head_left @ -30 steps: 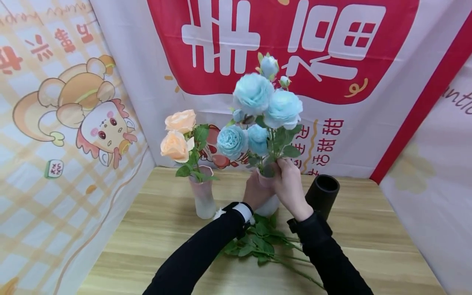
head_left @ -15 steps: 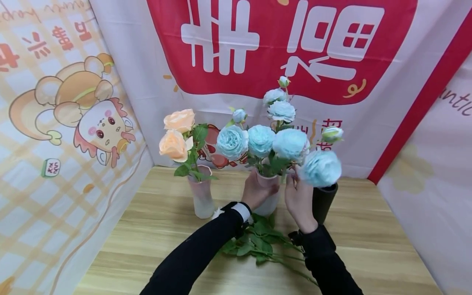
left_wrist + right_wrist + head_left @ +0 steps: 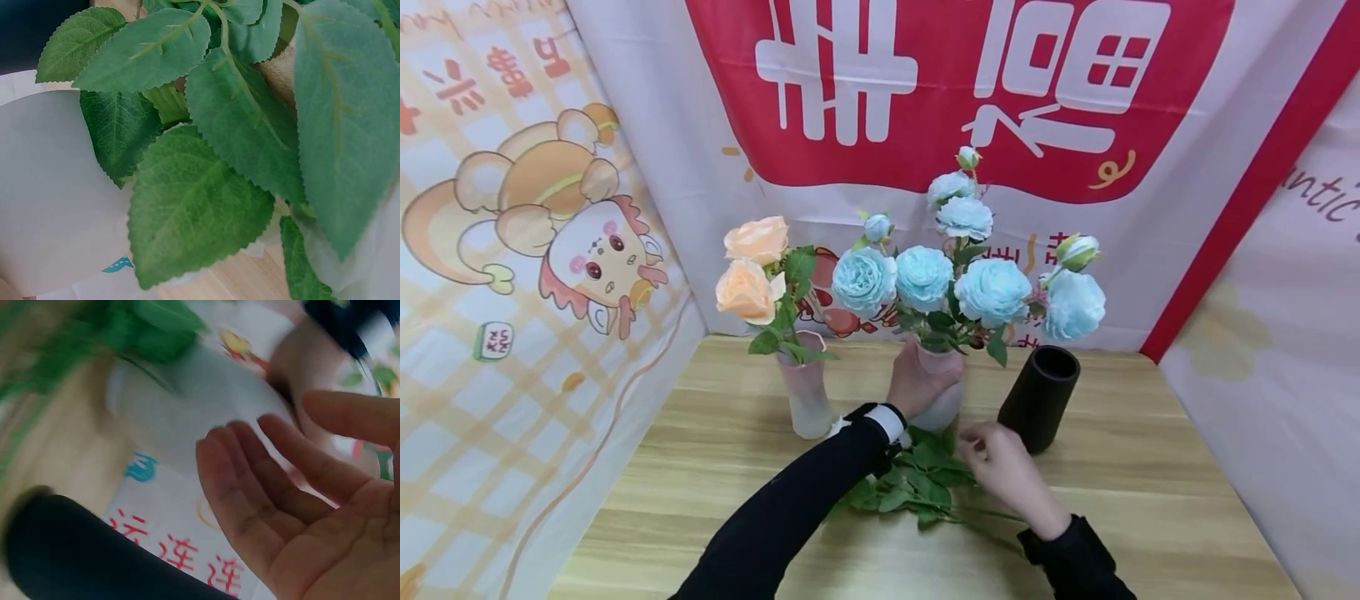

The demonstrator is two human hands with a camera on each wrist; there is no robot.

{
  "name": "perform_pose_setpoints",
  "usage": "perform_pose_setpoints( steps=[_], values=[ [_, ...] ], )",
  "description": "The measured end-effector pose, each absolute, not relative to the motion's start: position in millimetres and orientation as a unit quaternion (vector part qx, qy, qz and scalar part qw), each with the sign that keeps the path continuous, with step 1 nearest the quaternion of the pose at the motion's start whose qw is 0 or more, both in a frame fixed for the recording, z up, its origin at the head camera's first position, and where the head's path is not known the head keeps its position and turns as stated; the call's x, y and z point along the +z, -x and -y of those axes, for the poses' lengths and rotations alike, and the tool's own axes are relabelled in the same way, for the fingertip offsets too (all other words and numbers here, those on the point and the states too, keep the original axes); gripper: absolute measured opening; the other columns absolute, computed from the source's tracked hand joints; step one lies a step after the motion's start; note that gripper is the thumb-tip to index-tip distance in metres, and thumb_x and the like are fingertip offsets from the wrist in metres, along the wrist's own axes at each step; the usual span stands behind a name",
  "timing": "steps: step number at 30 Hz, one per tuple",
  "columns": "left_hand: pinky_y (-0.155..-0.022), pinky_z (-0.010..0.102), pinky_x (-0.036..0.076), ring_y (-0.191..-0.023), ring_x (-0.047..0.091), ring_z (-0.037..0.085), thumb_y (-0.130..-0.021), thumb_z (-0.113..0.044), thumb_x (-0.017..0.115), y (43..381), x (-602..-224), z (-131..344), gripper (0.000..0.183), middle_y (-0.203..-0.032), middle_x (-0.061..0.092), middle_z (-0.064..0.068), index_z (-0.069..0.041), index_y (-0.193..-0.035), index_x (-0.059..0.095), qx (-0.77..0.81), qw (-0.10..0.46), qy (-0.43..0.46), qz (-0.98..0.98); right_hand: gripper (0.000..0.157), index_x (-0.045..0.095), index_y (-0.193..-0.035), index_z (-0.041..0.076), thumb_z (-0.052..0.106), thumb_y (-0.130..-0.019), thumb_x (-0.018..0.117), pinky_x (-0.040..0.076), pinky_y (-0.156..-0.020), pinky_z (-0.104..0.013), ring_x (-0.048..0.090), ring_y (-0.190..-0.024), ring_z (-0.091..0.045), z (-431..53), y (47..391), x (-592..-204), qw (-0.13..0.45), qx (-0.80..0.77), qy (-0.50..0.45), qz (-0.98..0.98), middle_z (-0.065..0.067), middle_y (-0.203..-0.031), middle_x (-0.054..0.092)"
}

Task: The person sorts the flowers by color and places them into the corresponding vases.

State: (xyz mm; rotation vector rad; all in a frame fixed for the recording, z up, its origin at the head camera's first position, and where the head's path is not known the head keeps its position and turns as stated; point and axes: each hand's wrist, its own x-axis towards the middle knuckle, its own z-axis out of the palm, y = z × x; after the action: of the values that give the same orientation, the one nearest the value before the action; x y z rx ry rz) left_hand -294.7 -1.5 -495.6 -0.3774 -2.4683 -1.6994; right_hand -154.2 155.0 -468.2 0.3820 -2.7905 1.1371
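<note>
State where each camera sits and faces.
Head: on the head, facing forward and down at blue flowers; left hand, right hand and sleeves show.
Left wrist: worn there, facing green leaves close up; body parts unclear.
Right wrist: worn there, facing black vase and pale vase; both hands show, the left partly.
Head and right wrist share the black vase.

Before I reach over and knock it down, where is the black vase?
In the head view, the black vase stands right of centre on the table, just beyond the right hand and right of the pink-and-white vase the left hand grips.
</note>
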Motion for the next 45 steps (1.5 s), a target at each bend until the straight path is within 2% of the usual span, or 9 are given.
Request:
perform_pose_setpoints(
  steps=[5,10,15,20,24,27,34,40,45],
  values=[
    [-0.087,0.037,0.050,-0.107,0.058,0.015,-0.073,-0.046,0.081,295,-497,1,0.080,-0.124,0.059,0.001,-0.015,-0.138,0.046,-0.562,0.081,0.136,0.812,0.010,0.074,-0.092,0.004,0.007,-0.083,0.076,0.052,-0.065,-0.032,0.062,-0.079,-0.016,-152,133,-495,0.037,0.263,-0.212,0.941,-0.003,-0.090,0.063],
    [-0.088,0.035,0.049,-0.109,0.057,0.013,-0.075,-0.047,0.080,297,-492,0,0.082,-0.127,0.058,-0.001,-0.016,-0.141,0.043,-0.559,0.072,0.162,0.810,0.025,0.071,-0.100,0.003,0.010,-0.078,0.081,0.051,-0.060,-0.034,0.060,-0.079,-0.020,-159,121,-515,0.059,0.165,-0.279,0.944,-0.004,-0.091,0.059],
    [-0.090,0.033,0.048,-0.112,0.056,0.010,-0.078,-0.041,0.080,297,-485,4,0.080,-0.129,0.056,-0.005,-0.019,-0.144,0.041,-0.570,0.048,0.183,0.800,0.032,0.068,-0.113,0.004,0.010,-0.083,0.077,0.053,-0.067,-0.035,0.058,-0.089,-0.022,-167,119,-535,0.064,0.106,-0.326,0.937,-0.007,-0.098,0.059],
    [-0.098,0.034,0.043,-0.122,0.051,0.013,-0.083,-0.036,0.079,295,-479,6,0.083,-0.138,0.050,-0.002,-0.018,-0.149,0.033,-0.560,0.049,0.197,0.803,0.027,0.069,-0.114,0.005,0.008,-0.087,0.072,0.054,-0.069,-0.036,0.060,-0.093,-0.024,-171,119,-546,0.074,0.073,-0.354,0.929,-0.010,-0.102,0.062],
    [-0.107,0.042,0.034,-0.137,0.035,0.026,-0.090,-0.039,0.071,279,-476,12,0.092,-0.153,0.031,0.016,-0.006,-0.155,0.016,-0.501,0.027,0.187,0.844,0.019,0.072,-0.103,0.007,0.002,-0.085,0.072,0.052,-0.058,-0.030,0.060,-0.085,-0.020,-174,116,-551,0.084,0.063,-0.363,0.926,-0.008,-0.095,0.061],
    [-0.109,0.047,0.030,-0.139,0.027,0.038,-0.096,-0.035,0.065,261,-471,16,0.091,-0.153,0.020,0.028,0.006,-0.153,0.007,-0.467,0.014,0.174,0.867,0.015,0.071,-0.094,0.008,0.001,-0.082,0.074,0.049,-0.052,-0.027,0.059,-0.078,-0.018,-174,114,-553,0.102,0.065,-0.370,0.921,-0.005,-0.090,0.060],
    [-0.102,0.054,0.037,-0.131,0.030,0.049,-0.092,-0.020,0.065,209,-454,14,0.089,-0.148,0.015,0.038,0.014,-0.149,0.006,-0.479,-0.010,0.144,0.866,0.011,0.068,-0.086,0.008,0.004,-0.076,0.071,0.050,-0.051,-0.033,0.061,-0.074,-0.020,-181,114,-555,0.184,0.027,-0.391,0.901,-0.007,-0.090,0.063],
    [-0.103,0.052,0.036,-0.134,0.029,0.044,-0.094,-0.022,0.061,172,-441,1,0.081,-0.149,0.016,0.035,0.011,-0.150,0.012,-0.511,-0.048,0.131,0.848,0.016,0.069,-0.087,0.004,0.001,-0.072,0.067,0.049,-0.052,-0.033,0.060,-0.069,-0.020,-190,115,-549,0.175,-0.012,-0.385,0.906,-0.007,-0.086,0.063],
    [-0.104,0.045,0.037,-0.136,0.034,0.034,-0.096,-0.021,0.059,165,-433,-12,0.069,-0.151,0.029,0.024,0.003,-0.151,0.024,-0.515,-0.073,0.168,0.837,0.025,0.070,-0.092,0.001,0.000,-0.067,0.070,0.046,-0.046,-0.031,0.057,-0.065,-0.020,-194,115,-544,0.156,-0.033,-0.383,0.910,-0.007,-0.081,0.060]
  ],
)
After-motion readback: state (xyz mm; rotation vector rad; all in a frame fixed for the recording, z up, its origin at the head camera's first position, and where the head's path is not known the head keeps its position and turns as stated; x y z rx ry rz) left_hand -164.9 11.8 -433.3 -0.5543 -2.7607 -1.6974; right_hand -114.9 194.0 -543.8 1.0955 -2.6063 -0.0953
